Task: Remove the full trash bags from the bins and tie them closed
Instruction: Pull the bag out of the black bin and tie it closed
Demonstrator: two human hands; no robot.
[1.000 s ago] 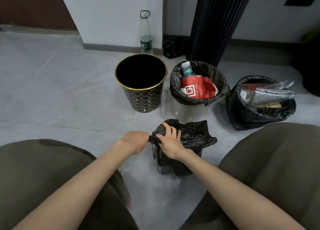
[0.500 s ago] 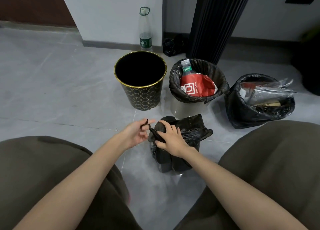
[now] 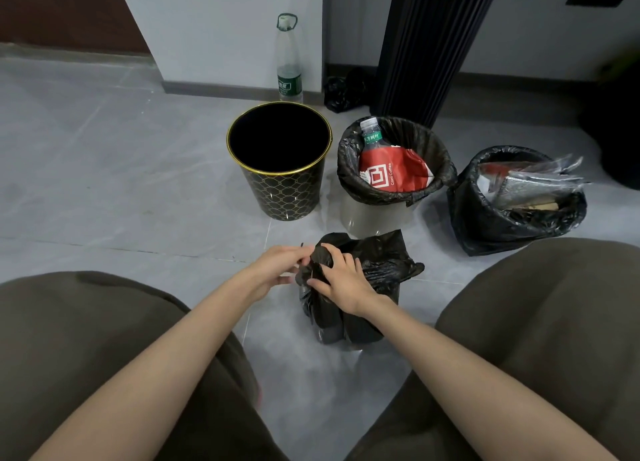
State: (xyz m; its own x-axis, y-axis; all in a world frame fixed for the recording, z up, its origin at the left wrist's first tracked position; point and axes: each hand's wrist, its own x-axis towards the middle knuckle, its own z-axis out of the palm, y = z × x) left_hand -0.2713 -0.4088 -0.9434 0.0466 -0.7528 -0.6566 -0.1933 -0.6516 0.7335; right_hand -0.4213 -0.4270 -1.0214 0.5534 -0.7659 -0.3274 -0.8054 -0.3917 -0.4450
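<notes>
A black trash bag (image 3: pixel 367 280) stands on the floor between my knees, its top gathered. My right hand (image 3: pixel 341 280) presses down on the bunched neck and grips it. My left hand (image 3: pixel 282 266) pinches a twisted strip of the same bag at its left side. Behind it stands a black bin with a gold rim (image 3: pixel 280 159), with no liner in it. A clear bin with a black liner (image 3: pixel 394 169) holds a red paper bag and a bottle. At the right a third black bag (image 3: pixel 512 204) sits open, full of wrappers.
An upright plastic bottle (image 3: pixel 289 62) stands by the wall behind the bins. A small crumpled black bag (image 3: pixel 343 91) lies beside a dark ribbed column (image 3: pixel 426 44). My knees in olive trousers (image 3: pixel 540 322) flank the work area on both sides.
My left hand let go of the taut strip, opened briefly, then came back against the bag's neck. My right hand stayed on the gathered top.
</notes>
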